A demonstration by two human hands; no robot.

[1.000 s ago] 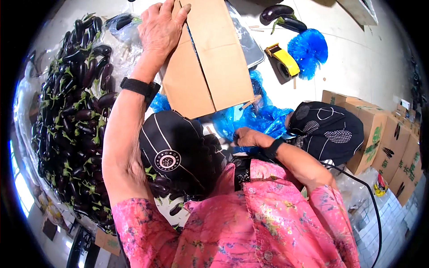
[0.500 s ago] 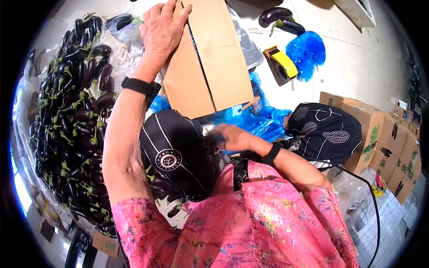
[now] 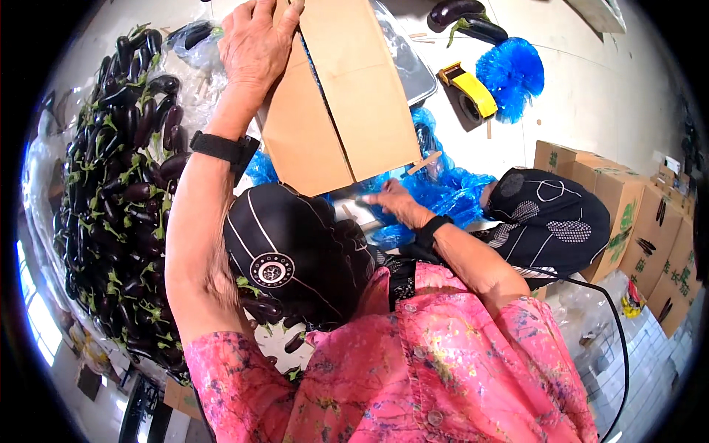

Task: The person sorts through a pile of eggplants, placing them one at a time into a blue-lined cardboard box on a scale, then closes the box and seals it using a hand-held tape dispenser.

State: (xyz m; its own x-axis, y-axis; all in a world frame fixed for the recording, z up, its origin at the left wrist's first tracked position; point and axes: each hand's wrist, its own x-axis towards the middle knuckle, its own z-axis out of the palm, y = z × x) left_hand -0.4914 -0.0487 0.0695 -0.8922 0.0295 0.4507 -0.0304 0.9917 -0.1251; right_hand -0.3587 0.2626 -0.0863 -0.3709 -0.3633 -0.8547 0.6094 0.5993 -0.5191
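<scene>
A brown cardboard box (image 3: 362, 96) stands before me, its two top flaps meeting along a narrow dark seam. At its far left part my left hand (image 3: 256, 48) is closed on the box, the thumb at the seam; its fingertips are partly out of view. My right hand (image 3: 399, 202) is just below the near edge of the box, fingers pointing left. Motion smears its fingertips, and a dark streak beside them is too blurred to make out. Crumpled blue plastic film (image 3: 450, 193) lies beside the box and behind this hand.
A big heap of eggplants (image 3: 125, 221) covers the left side. Ahead on the right are a yellow tape dispenser (image 3: 473, 94), a blue plastic bundle (image 3: 513, 77) and two loose eggplants (image 3: 473, 22). Printed cartons (image 3: 635, 229) stand at the right. My knees flank the near work area.
My right hand has moved up and slightly right, toward the near edge of the box. My left hand stays on the box, which looks tipped or shifted slightly up and left.
</scene>
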